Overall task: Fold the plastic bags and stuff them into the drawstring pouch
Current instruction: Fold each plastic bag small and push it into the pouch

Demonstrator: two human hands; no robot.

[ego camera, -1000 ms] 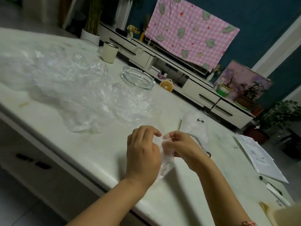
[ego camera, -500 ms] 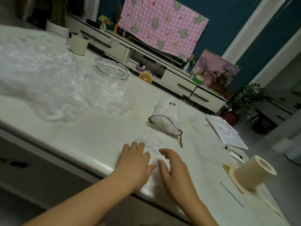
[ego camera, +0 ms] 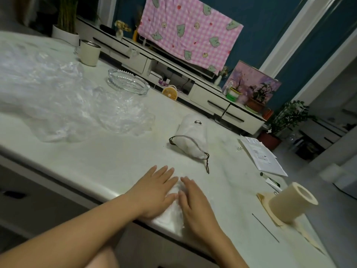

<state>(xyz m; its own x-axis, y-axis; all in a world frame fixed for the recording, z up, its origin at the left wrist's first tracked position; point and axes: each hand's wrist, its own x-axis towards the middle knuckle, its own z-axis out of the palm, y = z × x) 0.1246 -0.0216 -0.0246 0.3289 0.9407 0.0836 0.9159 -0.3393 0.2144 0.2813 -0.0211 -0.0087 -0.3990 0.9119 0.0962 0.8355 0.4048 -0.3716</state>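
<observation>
A small clear plastic bag (ego camera: 171, 213) lies flat at the table's near edge. My left hand (ego camera: 154, 192) and my right hand (ego camera: 195, 204) press on it side by side, fingers straight. Beyond them a white drawstring pouch (ego camera: 191, 136) lies on its side, its mouth and dark cord toward me. A large heap of crumpled clear plastic bags (ego camera: 58, 97) covers the left part of the table.
On the white table (ego camera: 116, 157) stand a glass ashtray (ego camera: 128, 84) and a cream mug (ego camera: 89, 53) at the back. Papers (ego camera: 260, 157), a tube and a cream tape roll (ego camera: 291, 203) sit at the right. A TV cabinet stands behind.
My hands brought the small bag down from the air onto the table and flattened it. They now press closer together. The view swung right.
</observation>
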